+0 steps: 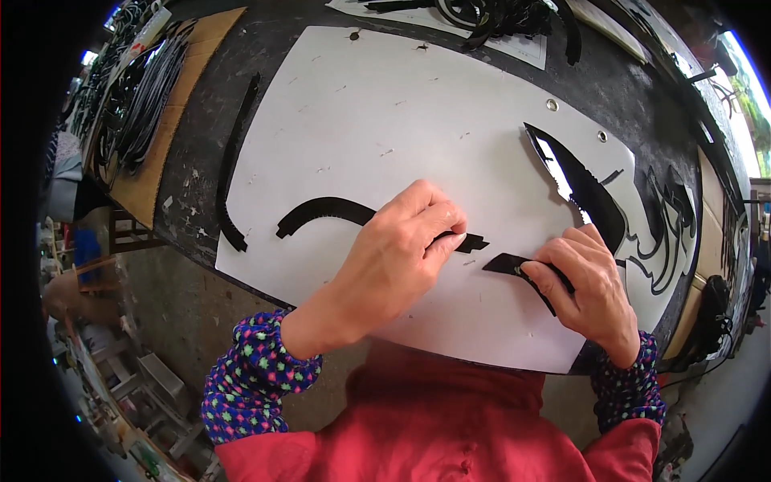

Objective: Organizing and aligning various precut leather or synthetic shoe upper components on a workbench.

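Note:
My left hand (401,237) pinches a curved black strip (325,209) near its right end, thumb against forefinger. Fine notches run along the strip's inner edge, and its stepped tip pokes out past my fingers. In my right hand (586,281) is a second black strip (504,263) with a slanted end, gripped between thumb and fingers; part of it is hidden under the hand. A small gap separates the two strip ends. Both hands are over a large white sheet (337,120). Just beyond my right hand lies a wide curved black piece (590,193) with a shiny, jagged inner edge.
A long black strip (233,161) lies along the sheet's left edge. Bundled black strips (132,132) rest on cardboard (181,104) at the far left. More black loops (498,20) are piled at the back, and thin curved strips (666,221) lie at the right.

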A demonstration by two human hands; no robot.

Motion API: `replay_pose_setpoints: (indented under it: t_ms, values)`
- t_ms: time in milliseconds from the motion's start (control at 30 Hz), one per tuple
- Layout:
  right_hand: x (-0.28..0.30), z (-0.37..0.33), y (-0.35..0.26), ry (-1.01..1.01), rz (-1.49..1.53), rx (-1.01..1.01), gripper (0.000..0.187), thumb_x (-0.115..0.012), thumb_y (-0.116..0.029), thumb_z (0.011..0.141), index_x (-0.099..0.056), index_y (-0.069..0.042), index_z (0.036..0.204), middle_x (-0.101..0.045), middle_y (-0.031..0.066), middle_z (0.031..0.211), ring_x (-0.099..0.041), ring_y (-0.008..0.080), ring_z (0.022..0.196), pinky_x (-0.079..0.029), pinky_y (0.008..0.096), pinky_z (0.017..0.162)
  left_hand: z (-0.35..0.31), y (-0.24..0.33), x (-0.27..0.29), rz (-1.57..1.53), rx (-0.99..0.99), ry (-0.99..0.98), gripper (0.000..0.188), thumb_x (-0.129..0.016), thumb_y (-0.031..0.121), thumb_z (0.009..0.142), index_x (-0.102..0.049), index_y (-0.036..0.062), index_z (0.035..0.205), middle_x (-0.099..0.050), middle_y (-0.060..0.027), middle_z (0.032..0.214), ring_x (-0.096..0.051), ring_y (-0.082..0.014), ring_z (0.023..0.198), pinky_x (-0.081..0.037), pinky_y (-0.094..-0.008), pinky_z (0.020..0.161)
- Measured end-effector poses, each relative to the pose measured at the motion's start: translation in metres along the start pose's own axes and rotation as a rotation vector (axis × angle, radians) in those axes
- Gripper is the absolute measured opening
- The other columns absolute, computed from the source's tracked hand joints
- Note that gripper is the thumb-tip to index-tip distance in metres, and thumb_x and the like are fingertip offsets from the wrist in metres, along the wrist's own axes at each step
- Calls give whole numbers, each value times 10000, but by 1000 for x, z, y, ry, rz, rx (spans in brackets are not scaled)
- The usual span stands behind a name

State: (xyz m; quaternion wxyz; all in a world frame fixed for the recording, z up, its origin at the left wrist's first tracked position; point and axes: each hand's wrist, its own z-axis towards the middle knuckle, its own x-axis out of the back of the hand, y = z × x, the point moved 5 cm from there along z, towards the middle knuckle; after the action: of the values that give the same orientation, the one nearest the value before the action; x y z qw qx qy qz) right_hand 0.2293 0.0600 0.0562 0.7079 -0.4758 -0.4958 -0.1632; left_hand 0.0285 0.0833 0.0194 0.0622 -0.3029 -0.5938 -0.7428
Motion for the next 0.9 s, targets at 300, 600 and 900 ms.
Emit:
replay_pose_setpoints:
  t_ms: [300, 600, 900]
  values:
    - [-7, 16, 0, 47, 89, -19, 70, -717, -99, 853, -674, -45, 862, -597, 50, 686, -535, 213, 648, -401, 342, 661, 1, -2, 3, -24, -97, 27, 114, -713, -7, 838, -659, 30, 932, -615, -78, 924, -632, -217, 784, -522, -322, 668]
    - [-18, 25, 6, -1, 144, -46, 68, -700, -86, 853, -659, -44, 819, -597, 54, 676, -537, 225, 639, -405, 345, 652, 4, -3, 4, -26, -50, -10, 128, -716, -5, 830, -670, 51, 936, -612, -77, 918, -631, -213, 778, -518, -317, 656]
    - [-19, 27, 10, -6, 180, -79, 73, -702, -87, 853, -654, -48, 813, -589, 55, 658, -552, 226, 632, -403, 348, 648, 8, -3, 5, -34, -11, -36, 129, -712, -12, 830, -669, 48, 937, -607, -74, 910, -624, -212, 767, -512, -314, 653]
